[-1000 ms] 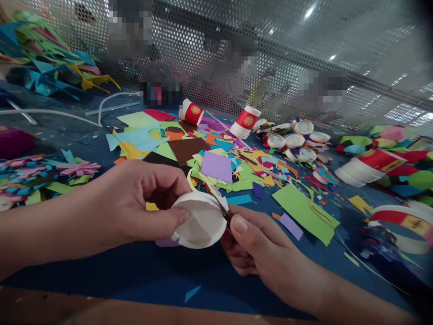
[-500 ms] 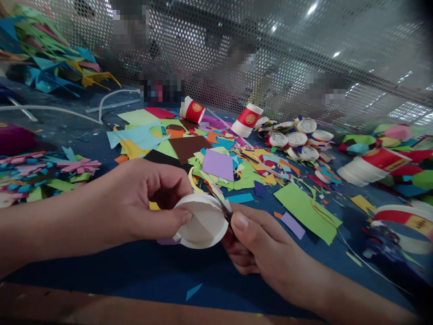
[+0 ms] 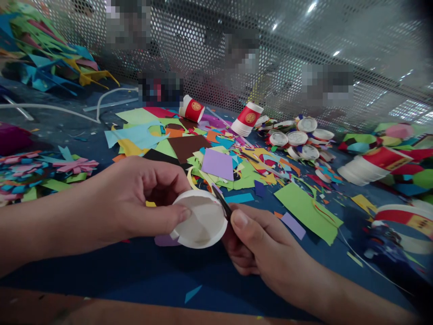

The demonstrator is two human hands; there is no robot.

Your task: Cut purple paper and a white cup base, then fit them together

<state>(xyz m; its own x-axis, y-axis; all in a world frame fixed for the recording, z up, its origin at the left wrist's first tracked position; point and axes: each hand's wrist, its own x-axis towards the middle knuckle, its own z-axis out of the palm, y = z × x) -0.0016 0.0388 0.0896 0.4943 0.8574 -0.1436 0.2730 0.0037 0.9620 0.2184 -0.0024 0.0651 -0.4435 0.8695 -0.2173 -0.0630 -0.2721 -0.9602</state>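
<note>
Between the thumb and bent fingers of my left hand (image 3: 149,203) is a round white paper cup bottom (image 3: 203,221) with a low, cut rim, its inside turned toward me. My right hand (image 3: 250,239) is closed around a pair of scissors (image 3: 221,201), whose dark blades lie against the upper right edge of the cup bottom. The scissors' handles are hidden in my fingers. Just behind the blades sits a lilac paper square (image 3: 217,164) among scraps.
Coloured paper scraps cover the blue table (image 3: 135,275). Red-and-white paper cups (image 3: 248,118) stand tilted behind, beside a pile of cut cup bottoms (image 3: 297,138). Stacked cups (image 3: 374,166) and a tape-like ring lie right. A perforated metal screen (image 3: 196,54) closes off the back.
The cup bottom has tipped slightly, showing more of its inside. The scissors' blades have shifted a little to the right at their tips. Both hands keep their hold.
</note>
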